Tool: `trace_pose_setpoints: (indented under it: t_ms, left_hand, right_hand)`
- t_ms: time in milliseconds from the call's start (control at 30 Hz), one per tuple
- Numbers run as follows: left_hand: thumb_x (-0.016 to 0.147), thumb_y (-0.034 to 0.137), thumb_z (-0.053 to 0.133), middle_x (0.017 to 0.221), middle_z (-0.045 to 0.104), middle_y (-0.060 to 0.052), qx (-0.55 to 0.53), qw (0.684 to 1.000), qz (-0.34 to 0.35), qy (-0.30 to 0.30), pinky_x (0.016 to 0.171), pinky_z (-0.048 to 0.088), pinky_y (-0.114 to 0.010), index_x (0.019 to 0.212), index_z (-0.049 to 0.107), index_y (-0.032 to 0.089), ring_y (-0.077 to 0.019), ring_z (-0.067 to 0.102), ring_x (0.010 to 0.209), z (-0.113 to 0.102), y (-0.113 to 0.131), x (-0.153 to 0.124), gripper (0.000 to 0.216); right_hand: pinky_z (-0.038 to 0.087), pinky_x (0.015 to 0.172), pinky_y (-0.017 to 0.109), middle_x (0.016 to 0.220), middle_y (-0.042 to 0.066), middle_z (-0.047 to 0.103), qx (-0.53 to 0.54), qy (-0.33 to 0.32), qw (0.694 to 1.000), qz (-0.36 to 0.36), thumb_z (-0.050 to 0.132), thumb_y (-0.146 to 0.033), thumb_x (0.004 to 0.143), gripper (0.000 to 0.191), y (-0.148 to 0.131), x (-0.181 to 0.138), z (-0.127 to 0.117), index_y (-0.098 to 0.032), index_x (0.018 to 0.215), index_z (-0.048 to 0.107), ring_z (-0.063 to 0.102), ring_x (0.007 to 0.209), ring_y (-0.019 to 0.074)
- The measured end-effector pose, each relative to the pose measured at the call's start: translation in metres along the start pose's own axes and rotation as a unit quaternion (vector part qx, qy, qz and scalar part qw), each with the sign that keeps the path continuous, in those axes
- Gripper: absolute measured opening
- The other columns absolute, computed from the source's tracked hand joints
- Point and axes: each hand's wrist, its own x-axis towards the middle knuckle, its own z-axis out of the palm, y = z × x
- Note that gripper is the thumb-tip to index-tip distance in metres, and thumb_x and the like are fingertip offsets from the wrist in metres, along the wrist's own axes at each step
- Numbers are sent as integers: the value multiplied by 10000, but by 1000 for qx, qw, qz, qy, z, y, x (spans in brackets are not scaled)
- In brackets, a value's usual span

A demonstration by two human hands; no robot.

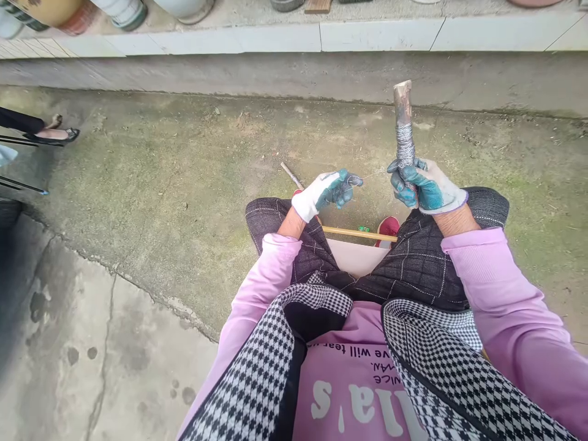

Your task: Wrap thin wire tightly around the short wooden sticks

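Note:
My right hand (425, 187), in a white and teal work glove, is closed round a short wooden stick (403, 104) held upright. Grey thread or thin wire (405, 147) is wound in a tight band about the stick's middle. My left hand (328, 191), gloved the same way, is closed in a pinch over my left knee, about a hand's width left of the stick. A fine strand seems to run from its fingertips toward the winding, but it is barely visible. I sit with both knees raised, in dark checked trousers.
A long thin yellow rod (358, 233) lies across under my knees, beside red shoes (389, 226). Another person's foot in a dark shoe (55, 135) is at the far left. Pots (124, 12) stand on a tiled ledge (367, 37) beyond the mossy concrete ground.

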Motion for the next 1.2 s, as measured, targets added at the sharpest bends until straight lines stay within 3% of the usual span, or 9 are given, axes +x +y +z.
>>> trace_pose_setpoints:
  t_ms: [67, 233, 433, 567, 700, 833, 933, 1000, 1200]
  left_hand:
    - [1015, 727, 900, 622, 630, 37, 0, 1000, 1, 6, 546, 460, -223, 1080, 838, 137, -104, 561, 514, 2, 3, -1, 597]
    - [870, 443, 1019, 578, 499, 103, -4, 1000, -6, 26, 530, 393, -223, 999, 815, 137, -68, 437, 487, 8, 11, -6, 390]
    - [938, 377, 937, 550, 535, 79, 29, 998, -13, 52, 509, 405, -207, 930, 798, 147, -73, 463, 462, 13, 14, -4, 269]
    - [961, 346, 895, 532, 511, 94, 46, 995, -17, 84, 492, 367, -193, 928, 807, 153, -60, 417, 438, 13, 8, 1, 215]
    - [899, 283, 880, 613, 620, 65, 29, 996, 7, 90, 518, 395, -196, 928, 816, 149, -65, 485, 499, 13, 2, 5, 152]
    - [820, 293, 935, 882, 824, -18, -7, 994, 36, 101, 729, 584, -214, 932, 814, 157, -106, 718, 756, 13, 3, 2, 213]
    - [784, 258, 953, 1101, 891, -73, -5, 994, 41, 105, 866, 643, -263, 942, 819, 154, -166, 805, 977, 13, 6, 0, 232]
    - [769, 208, 951, 1103, 893, -83, 20, 993, 26, 113, 889, 654, -281, 937, 823, 146, -187, 812, 1009, 14, 8, 1, 220]
    - [887, 219, 902, 795, 784, 1, 40, 981, -7, 188, 688, 583, -219, 896, 786, 153, -99, 665, 681, 24, 13, 6, 134]
  right_hand:
    - [328, 353, 271, 651, -72, 552, -5, 8, 1000, -2, 1073, -713, 744, 656, -2, -1, 2, -271, 1058, 704, 395, 440, 116]
    - [338, 386, 285, 662, -88, 538, -11, 20, 1000, -17, 1046, -756, 784, 665, -5, -2, 5, -286, 1096, 692, 401, 459, 121]
    - [308, 416, 289, 688, -108, 523, 1, 19, 999, -26, 1037, -770, 787, 723, -6, -1, 2, -301, 1208, 683, 374, 465, 116]
    - [277, 396, 268, 628, -128, 466, 28, -44, 999, 5, 1063, -712, 759, 712, -5, -7, 5, -296, 1188, 675, 325, 448, 113]
    - [294, 382, 267, 558, -123, 441, 9, -77, 996, 48, 1055, -593, 740, 596, -3, -11, 11, -298, 990, 602, 313, 418, 111]
    - [313, 382, 267, 545, -119, 384, -8, -40, 997, 66, 1041, -602, 719, 665, -6, -9, 15, -326, 901, 464, 308, 436, 121]
    - [333, 389, 266, 570, -117, 354, -3, -26, 998, 53, 1027, -625, 759, 688, -8, -5, 15, -328, 902, 422, 307, 460, 124]
    - [379, 405, 274, 596, -99, 408, -8, -6, 1000, 28, 1036, -621, 754, 676, -9, -3, 16, -321, 891, 446, 359, 482, 127]
    - [477, 450, 302, 730, -4, 659, -117, 65, 991, 14, 1099, -530, 653, 549, -8, 5, 27, -266, 883, 677, 563, 582, 161]
